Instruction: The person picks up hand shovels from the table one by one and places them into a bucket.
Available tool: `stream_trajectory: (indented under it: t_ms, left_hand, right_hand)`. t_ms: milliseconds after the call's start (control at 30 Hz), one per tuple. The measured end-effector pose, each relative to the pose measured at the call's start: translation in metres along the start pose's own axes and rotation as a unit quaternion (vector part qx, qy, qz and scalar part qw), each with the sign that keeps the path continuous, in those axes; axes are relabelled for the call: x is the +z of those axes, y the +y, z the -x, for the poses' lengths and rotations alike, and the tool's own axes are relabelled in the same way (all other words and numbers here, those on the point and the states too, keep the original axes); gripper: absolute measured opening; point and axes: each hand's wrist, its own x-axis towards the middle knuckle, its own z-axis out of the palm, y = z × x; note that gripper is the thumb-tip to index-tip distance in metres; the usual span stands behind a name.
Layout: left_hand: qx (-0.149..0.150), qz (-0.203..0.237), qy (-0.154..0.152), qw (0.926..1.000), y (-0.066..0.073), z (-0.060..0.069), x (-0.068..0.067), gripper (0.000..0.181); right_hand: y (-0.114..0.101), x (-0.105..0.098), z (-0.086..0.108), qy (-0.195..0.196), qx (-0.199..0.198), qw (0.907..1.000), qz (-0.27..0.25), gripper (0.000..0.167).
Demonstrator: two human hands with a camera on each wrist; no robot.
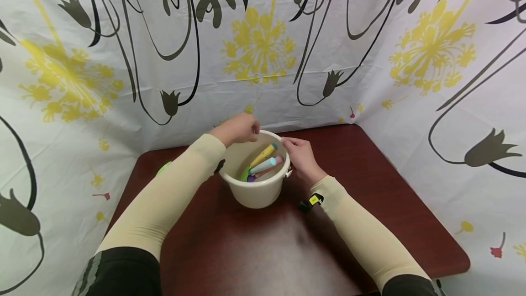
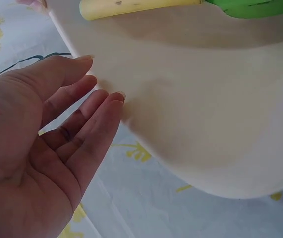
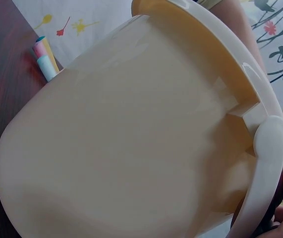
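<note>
A cream bucket (image 1: 256,195) stands on the table and holds several coloured handles, among them a yellow handle (image 1: 263,154), a light blue handle (image 1: 263,166) and a pink one partly behind it. Green and purple parts show lower down; their kind is hidden. My right hand (image 1: 302,156) grips the bucket's right rim near the handle joint (image 3: 271,136), the thumb lying on the rim. My left hand (image 1: 241,129) hovers at the back left rim. In the left wrist view its fingers (image 2: 94,129) bend loosely with nothing between them, close to the rim; whether they touch it I cannot tell.
The dark red table (image 1: 349,168) has rounded corners. Behind my left forearm, a bright green thing (image 1: 164,167) is mostly hidden. Flower-printed white cloth (image 1: 255,104) hangs at the table's back and sides.
</note>
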Motion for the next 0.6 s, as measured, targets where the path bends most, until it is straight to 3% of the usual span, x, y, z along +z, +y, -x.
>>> stream_trajectory:
  t_ms: [133,233,433,600]
  left_hand:
    - [0.000,0.026,0.013,0.9996,-0.007,0.009,-0.001,0.025]
    - [-0.006,0.065,0.026,0.9976,-0.015,0.023,-0.006,0.026]
    - [-0.023,0.131,0.081,0.9878,-0.040,0.062,-0.019,0.025]
    - [-0.052,0.146,0.117,0.9810,-0.065,0.098,-0.016,0.028]
  right_hand:
    - [0.001,0.000,-0.001,-0.004,-0.001,1.0000,-0.004,0.035]
    - [0.001,0.000,-0.001,-0.005,0.001,1.0000,-0.001,0.035]
    - [0.001,0.001,-0.001,-0.002,0.007,1.0000,-0.005,0.035]
    - [0.001,0.001,0.000,0.000,0.008,0.9999,-0.010,0.035]
